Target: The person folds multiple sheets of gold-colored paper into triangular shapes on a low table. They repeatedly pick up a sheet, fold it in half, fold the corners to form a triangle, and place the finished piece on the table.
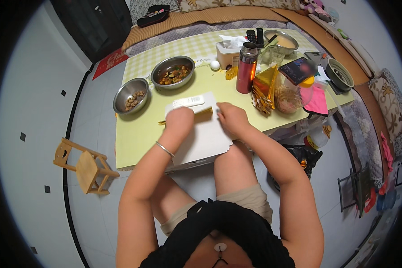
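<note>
On the table before me lies a white sheet or board, its near edge reaching over my lap. A folded strip of gold foil paper runs across it. My left hand is closed on the strip, with one gold end poking out to the left of the fingers. At the sheet's right edge, my right hand has its fingers curled together; what they pinch is hidden. Just beyond the strip rests a white remote control.
Two steel bowls, one with nuts or snails and one with cooked food, stand at left. Right are a red thermos, gold foil pieces, a clear jar, a phone and a tissue box. A wooden chair stands left.
</note>
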`<state>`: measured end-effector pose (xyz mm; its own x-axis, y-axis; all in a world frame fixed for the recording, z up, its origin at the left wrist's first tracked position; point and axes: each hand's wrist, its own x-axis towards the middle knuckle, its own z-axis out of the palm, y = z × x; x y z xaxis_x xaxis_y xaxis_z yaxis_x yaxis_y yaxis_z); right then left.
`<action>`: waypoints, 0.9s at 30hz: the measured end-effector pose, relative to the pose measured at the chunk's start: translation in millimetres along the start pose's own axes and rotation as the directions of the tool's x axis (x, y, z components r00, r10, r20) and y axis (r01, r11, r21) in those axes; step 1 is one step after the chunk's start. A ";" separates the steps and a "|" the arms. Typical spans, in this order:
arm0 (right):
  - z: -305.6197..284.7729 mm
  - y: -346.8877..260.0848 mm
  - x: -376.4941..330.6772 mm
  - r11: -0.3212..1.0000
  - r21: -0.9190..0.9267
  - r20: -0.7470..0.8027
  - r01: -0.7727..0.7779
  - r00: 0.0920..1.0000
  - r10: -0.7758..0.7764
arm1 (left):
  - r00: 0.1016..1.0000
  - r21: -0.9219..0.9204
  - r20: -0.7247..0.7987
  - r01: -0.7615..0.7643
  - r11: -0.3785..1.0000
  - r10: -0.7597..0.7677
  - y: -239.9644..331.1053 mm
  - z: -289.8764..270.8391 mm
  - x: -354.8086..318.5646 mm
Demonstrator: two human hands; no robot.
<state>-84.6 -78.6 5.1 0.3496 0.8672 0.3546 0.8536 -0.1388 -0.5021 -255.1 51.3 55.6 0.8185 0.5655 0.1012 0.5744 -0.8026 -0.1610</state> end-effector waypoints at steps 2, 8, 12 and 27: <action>6.4 11.0 0.3 0.993 0.051 -0.001 -0.103 0.995 0.104 | 0.996 -0.008 -0.074 0.047 0.999 -0.048 -15.1 -18.3 12.6; 10.0 18.3 2.2 0.946 0.195 0.106 -0.258 0.965 0.241 | 0.974 -0.221 -0.200 0.062 0.973 -0.107 -48.8 -64.2 11.6; 5.5 10.8 -5.7 0.932 0.351 0.029 -0.091 0.996 0.087 | 0.967 -0.571 -0.255 -0.171 0.803 0.024 -58.0 -75.6 -26.3; 8.4 -15.5 -60.9 0.834 0.052 0.252 0.549 0.801 -0.543 | 0.917 -0.986 0.127 0.076 0.148 0.377 -89.3 53.8 -29.7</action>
<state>-122.3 -125.3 -15.3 -0.2803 0.8907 0.3579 0.8838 0.3850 -0.2658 -331.2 116.4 14.1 0.9663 0.2403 -0.0924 0.1566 -0.2635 0.9519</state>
